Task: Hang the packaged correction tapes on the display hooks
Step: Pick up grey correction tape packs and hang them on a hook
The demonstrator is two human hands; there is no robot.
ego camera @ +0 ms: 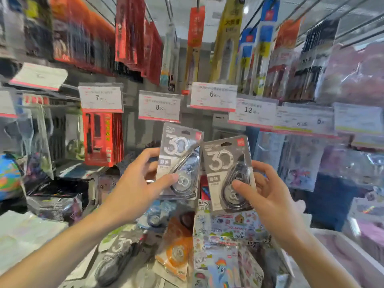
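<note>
My left hand [141, 179] pinches a grey packaged correction tape [180, 154] marked "30", thumb on its front and fingers behind. My right hand [268, 192] grips a second grey correction tape pack [225, 163] the same way. Both packs are upright, side by side, raised in front of the display wall just below the price tag reading 8.00 [159, 106]. The hook behind that tag is hidden by the tag and the packs. More correction tape packs, one dark [118, 252] and one orange [176, 248], lie on the shelf below my hands.
Price tags [213, 96] hang on hook ends across the wall. Red packs [101, 138] hang to the left, pens and refills [226, 44] above. Clear bagged goods [301, 161] hang at right. Sticker sheets [228, 242] and boxes cover the lower shelf.
</note>
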